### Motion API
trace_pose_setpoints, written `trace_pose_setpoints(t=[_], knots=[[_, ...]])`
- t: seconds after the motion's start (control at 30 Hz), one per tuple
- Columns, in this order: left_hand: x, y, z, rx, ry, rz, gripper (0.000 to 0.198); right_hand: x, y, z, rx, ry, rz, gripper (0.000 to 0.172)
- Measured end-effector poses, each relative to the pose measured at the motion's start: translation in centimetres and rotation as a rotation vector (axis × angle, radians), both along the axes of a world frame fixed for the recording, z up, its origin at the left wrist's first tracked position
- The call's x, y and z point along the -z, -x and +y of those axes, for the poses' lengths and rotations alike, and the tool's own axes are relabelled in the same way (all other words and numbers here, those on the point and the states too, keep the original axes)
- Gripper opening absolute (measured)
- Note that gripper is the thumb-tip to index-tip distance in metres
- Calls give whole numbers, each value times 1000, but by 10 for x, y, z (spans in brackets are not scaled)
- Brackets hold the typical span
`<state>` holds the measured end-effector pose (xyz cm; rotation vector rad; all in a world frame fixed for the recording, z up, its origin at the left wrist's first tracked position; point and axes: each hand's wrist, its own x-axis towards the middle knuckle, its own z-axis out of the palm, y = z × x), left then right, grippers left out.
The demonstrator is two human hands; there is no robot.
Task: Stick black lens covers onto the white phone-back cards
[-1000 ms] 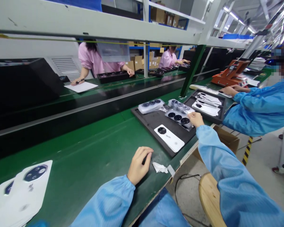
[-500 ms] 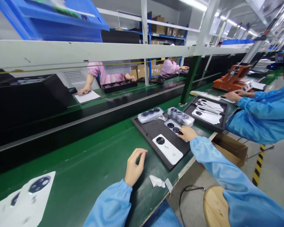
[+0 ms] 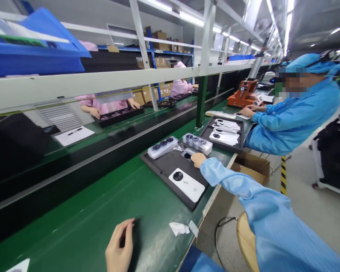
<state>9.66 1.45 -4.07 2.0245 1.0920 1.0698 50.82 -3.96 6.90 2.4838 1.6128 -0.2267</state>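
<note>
My right hand (image 3: 198, 159) reaches to a clear plastic strip of round black camera lens pieces (image 3: 186, 154). Its fingers pinch the strip's near end and hide part of it. This strip lies on a dark foam tray (image 3: 161, 170). Closer to me on the tray rests a white phone back cover (image 3: 187, 185) with a round black camera area. My left hand (image 3: 120, 245) hovers over the green bench, lower middle. Its fingers curl loosely, with a gap to the thumb and nothing visible between them.
Bundles of wrapped lens strips (image 3: 163, 147) sit at the tray's back edge. Crumpled white paper (image 3: 178, 229) lies near the bench edge. A second tray (image 3: 240, 145) holds several white covers. A co-worker in blue (image 3: 289, 113) sits at right, by an orange press (image 3: 243, 94).
The view has swung right. My left hand now appears lower, farther from the tray. My right hand stays at the lens strip, covering more of it. Most of the left-hand cover stack has left view.
</note>
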Motion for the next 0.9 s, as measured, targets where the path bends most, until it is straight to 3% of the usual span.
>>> trace_pose_setpoints(t=[0.23, 0.43, 0.73, 0.9], knots=[[7, 1, 4, 69, 17, 13, 30, 0, -10, -3, 134, -40, 31, 36], [2, -2, -1, 188, 37, 0, 25, 4, -29, -19, 221, -154, 43, 36], [-9, -6, -9, 262, 126, -47, 20, -32, -67, -35, 290, -463, -28, 34], [-14, -7, -14, 267, 181, -71, 20, -38, -68, -25, 317, -456, -29, 33]])
